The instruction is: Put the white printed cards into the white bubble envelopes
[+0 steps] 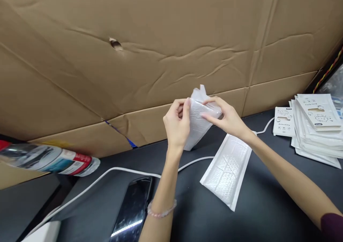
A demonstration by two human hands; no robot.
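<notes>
Both hands hold a white bubble mailer point(198, 122) above the far side of the dark table. My left hand point(179, 120) pinches its left edge near the top, thumb upward, fingers curled behind. On the right side, my right hand point(226, 115) grips the mailer's opening, with the thumb outside and the index finger at the mouth. The flap stands up at the top, and what is inside is hidden. Below my right forearm, a second bubble mailer point(227, 169) lies flat on the table.
Cardboard point(160, 38) walls off the back. A pile of white mailers point(308, 142) with printed cards point(320, 111) sits at right, beside another card point(284, 122). A phone point(132, 206), a white cable point(118, 168), a white block point(44, 232) and a bottle point(50, 159) are at left.
</notes>
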